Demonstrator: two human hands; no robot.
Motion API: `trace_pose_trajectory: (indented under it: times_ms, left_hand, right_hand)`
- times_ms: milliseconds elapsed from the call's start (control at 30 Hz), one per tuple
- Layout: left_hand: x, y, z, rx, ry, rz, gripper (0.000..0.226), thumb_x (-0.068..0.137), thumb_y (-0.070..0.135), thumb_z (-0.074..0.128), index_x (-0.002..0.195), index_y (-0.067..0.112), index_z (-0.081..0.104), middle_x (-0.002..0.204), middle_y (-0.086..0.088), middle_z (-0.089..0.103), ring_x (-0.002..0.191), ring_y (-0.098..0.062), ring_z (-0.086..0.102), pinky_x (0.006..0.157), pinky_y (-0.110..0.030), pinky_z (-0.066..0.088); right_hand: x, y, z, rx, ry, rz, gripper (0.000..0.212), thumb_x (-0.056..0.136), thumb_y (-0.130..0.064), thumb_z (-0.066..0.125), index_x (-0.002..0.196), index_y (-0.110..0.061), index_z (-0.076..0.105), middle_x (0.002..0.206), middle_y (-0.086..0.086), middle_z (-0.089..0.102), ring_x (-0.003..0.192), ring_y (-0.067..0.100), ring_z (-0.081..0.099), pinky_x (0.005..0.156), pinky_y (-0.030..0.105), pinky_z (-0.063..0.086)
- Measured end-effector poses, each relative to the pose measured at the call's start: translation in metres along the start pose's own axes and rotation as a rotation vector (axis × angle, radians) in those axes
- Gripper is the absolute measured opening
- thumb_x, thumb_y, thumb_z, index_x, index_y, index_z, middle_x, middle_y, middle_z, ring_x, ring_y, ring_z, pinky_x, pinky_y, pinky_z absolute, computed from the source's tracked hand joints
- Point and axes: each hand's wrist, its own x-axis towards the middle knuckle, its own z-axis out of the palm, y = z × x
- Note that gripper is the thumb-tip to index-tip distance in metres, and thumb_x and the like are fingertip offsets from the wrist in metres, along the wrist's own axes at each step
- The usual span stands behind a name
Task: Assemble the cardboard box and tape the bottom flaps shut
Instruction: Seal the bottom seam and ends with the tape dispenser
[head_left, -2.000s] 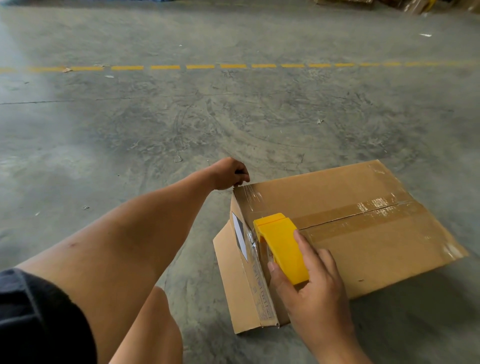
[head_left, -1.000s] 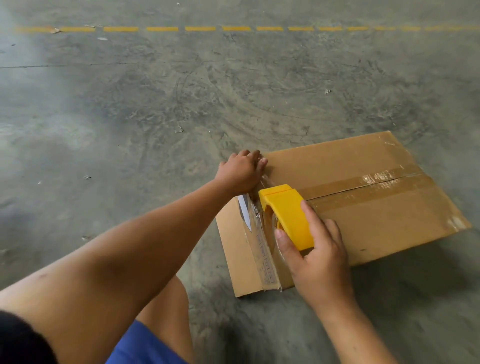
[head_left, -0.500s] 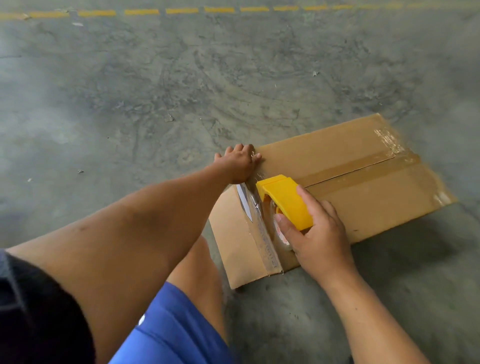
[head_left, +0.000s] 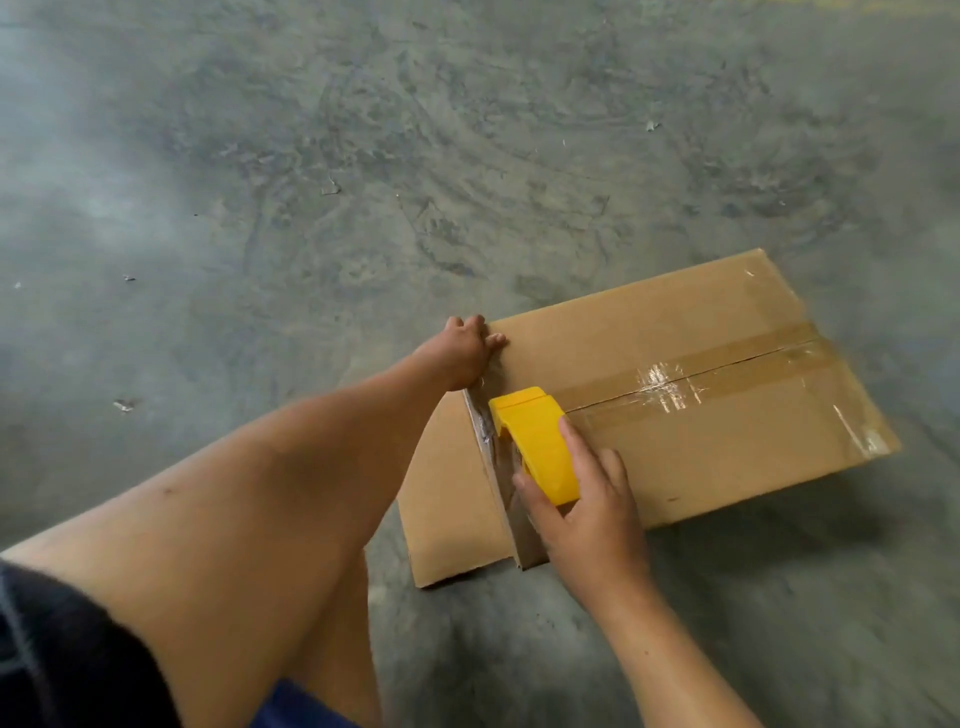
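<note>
so from the head view, the cardboard box (head_left: 675, 405) sits on the grey concrete floor (head_left: 311, 182), bottom side up, with brown tape (head_left: 727, 364) already running along the centre seam and some clear shiny bits of tape over it. at the box's near-left end a loose flap (head_left: 447, 493) sticks out and lies toward the floor.

the right hand (head_left: 587, 509) is wrapped round the yellow tape dispenser (head_left: 535, 441), index finger laid along its top, thumb curled on the side. the dispenser sits right at the box's left edge, at the end of the seam, with a strip of clear tape (head_left: 485, 431) running down over that edge.

the left hand (head_left: 467, 348) is at the box's far-left corner, fingers spread flat and pressing on the top surface just beyond the dispenser. a bare knee shows near the flap, blue shorts (head_left: 301, 709) at the bottom.
</note>
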Motion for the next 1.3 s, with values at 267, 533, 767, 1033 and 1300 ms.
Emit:
trace_pose_trajectory:
  times_ms: [267,533,767,1033,1300]
  left_hand:
    - [0.009,0.018,0.034,-0.143,0.064,0.028,0.058,0.103,0.054,0.037,0.148,0.018,0.040,0.143,-0.011,0.037,0.125,-0.031,0.050,0.091,-0.032,0.036]
    - [0.010,0.013,0.028,-0.061,0.025,0.051,0.057,0.104,0.054,0.032,0.146,0.018,0.042,0.142,-0.014,0.037,0.126,-0.035,0.048,0.103,-0.038,0.036]
    - [0.005,0.019,0.023,0.010,-0.005,0.012,0.058,0.105,0.055,0.029,0.148,0.018,0.039,0.145,-0.014,0.035,0.129,-0.037,0.045,0.107,-0.042,0.035]
    - [0.000,0.020,0.025,0.037,0.001,0.030,0.057,0.106,0.053,0.027,0.152,0.020,0.033,0.151,-0.013,0.028,0.138,-0.037,0.037,0.113,-0.045,0.030]
    - [-0.027,0.017,0.031,0.594,0.017,0.370,0.061,0.106,0.051,0.012,0.160,0.030,-0.007,0.168,0.005,-0.015,0.153,-0.021,-0.018,0.121,-0.055,-0.006]
  right_hand:
    - [0.006,0.042,0.004,0.029,0.061,0.011,0.074,0.083,-0.064,0.049,0.148,-0.037,0.028,0.107,-0.009,0.034,0.086,0.001,0.041,0.062,0.015,0.037]
    - [0.009,0.051,-0.003,0.018,0.032,-0.059,0.072,0.085,-0.060,0.054,0.148,-0.035,0.029,0.113,-0.004,0.041,0.101,0.014,0.047,0.078,0.034,0.048]
    - [-0.020,0.068,-0.001,0.048,0.071,-0.069,0.072,0.085,-0.060,0.052,0.148,-0.035,0.029,0.105,-0.007,0.036,0.087,0.006,0.041,0.060,0.011,0.033]
    - [-0.015,0.077,0.009,0.058,0.157,-0.151,0.068,0.086,-0.056,0.055,0.147,-0.031,0.034,0.100,-0.007,0.036,0.085,0.009,0.044,0.057,0.016,0.032]
    - [-0.018,0.068,0.003,0.035,0.133,-0.123,0.069,0.087,-0.056,0.054,0.148,-0.032,0.031,0.104,-0.006,0.036,0.090,0.011,0.045,0.067,0.027,0.040]
